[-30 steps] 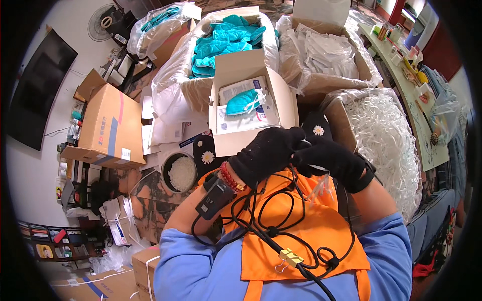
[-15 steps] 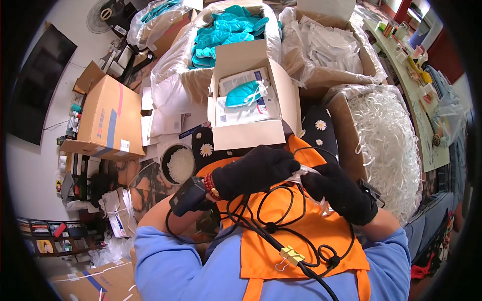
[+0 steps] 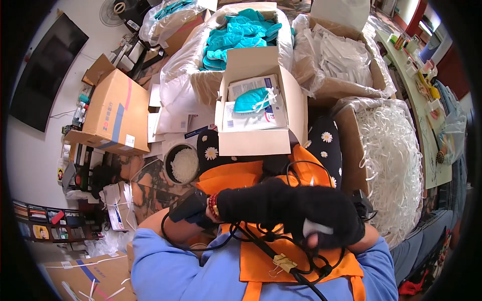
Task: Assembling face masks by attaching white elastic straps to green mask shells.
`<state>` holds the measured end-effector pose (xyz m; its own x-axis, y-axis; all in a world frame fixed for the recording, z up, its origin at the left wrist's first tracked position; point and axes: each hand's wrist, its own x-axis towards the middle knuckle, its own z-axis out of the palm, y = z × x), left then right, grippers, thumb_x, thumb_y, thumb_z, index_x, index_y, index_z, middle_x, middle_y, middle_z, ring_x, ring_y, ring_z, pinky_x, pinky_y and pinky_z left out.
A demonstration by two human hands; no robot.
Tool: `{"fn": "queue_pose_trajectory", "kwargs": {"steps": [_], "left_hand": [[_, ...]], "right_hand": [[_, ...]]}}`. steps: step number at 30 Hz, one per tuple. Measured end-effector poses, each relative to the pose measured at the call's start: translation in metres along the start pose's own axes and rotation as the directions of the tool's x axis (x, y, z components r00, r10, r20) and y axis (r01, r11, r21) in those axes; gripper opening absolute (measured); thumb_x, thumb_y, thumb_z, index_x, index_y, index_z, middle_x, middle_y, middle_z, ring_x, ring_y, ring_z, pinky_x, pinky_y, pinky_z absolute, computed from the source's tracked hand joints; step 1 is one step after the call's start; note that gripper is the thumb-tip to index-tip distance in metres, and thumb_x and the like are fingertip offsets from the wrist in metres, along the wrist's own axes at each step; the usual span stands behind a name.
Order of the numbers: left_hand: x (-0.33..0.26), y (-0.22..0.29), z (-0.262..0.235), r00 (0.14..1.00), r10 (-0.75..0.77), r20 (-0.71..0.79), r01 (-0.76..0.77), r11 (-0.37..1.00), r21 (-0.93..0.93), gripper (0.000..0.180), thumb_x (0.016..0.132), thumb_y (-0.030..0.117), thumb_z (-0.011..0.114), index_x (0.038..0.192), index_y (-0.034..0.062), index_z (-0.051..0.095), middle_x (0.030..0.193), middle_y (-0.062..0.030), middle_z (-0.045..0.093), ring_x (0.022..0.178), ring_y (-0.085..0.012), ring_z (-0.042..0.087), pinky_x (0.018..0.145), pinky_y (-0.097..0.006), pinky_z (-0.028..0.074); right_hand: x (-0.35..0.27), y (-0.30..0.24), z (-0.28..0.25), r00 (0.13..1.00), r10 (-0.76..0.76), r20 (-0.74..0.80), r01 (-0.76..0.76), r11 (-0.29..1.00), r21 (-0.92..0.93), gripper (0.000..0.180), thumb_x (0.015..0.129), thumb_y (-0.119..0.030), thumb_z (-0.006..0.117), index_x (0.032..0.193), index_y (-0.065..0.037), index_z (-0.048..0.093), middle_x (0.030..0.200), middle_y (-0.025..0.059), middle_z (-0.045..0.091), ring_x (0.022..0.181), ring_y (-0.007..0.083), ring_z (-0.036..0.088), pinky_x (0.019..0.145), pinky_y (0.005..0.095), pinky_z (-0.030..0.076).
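Observation:
Both my hands wear black gloves and meet in front of the orange apron. My left hand [image 3: 258, 203] reaches across to the right, its fingers merging with the other dark glove. My right hand [image 3: 337, 213] is curled, with a piece of white strap [image 3: 317, 228] showing at it and a bare fingertip just below. Blur and overlap hide most of the fingers. Beyond the hands, an open white carton [image 3: 255, 143] rests between my legs. Flat printed packets [image 3: 251, 120] fill it, and a folded teal face mask [image 3: 250, 100] with white straps lies on top.
Lined boxes hold teal masks [image 3: 241, 37], white packets [image 3: 341, 52] and tangled white straps [image 3: 391, 160]. A bowl of white bits [image 3: 184, 165] stands left of my legs, near a brown carton [image 3: 118, 110]. Black cables [image 3: 256, 238] with a binder clip [image 3: 283, 263] cross my apron.
My hands have come down nearer my body, and the left has crossed against the right. The white strap that stretched between them shows now only at the right hand. The view has shifted slightly.

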<state>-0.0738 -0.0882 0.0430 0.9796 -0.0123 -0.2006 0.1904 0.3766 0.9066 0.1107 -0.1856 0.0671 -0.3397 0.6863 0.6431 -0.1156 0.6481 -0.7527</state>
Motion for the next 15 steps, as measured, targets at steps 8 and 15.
{"fn": "queue_pose_trajectory", "kwargs": {"steps": [8, 15], "left_hand": [[0.003, 0.006, 0.042, 1.000, 0.000, 0.020, -0.007, 0.936, 0.353, 0.022, 0.094, 0.021, 0.053, 0.107, 0.0043, 0.059, 0.080, -0.0096, 0.064, 0.067, -0.0220, 0.061, 0.062, -0.031, 0.049], [0.000, -0.004, 0.049, 0.998, 0.046, -0.050, -0.019, 0.896, 0.443, 0.021, 0.093, 0.021, 0.053, 0.103, 0.0041, 0.060, 0.080, -0.0126, 0.064, 0.068, -0.0240, 0.062, 0.061, -0.033, 0.048]], "right_hand": [[0.019, 0.029, 0.050, 0.430, -0.902, -0.024, 0.728, 0.331, 0.601, 0.024, 0.085, -0.019, 0.064, 0.099, 0.001, 0.064, 0.086, 0.0087, 0.065, 0.072, 0.0196, 0.063, 0.064, 0.0278, 0.047], [-0.011, 0.001, -0.016, 0.928, -0.367, 0.067, 0.357, 0.926, 0.124, 0.025, 0.088, -0.016, 0.061, 0.106, 0.001, 0.062, 0.095, 0.0096, 0.063, 0.081, 0.0196, 0.061, 0.071, 0.0283, 0.047]]}}
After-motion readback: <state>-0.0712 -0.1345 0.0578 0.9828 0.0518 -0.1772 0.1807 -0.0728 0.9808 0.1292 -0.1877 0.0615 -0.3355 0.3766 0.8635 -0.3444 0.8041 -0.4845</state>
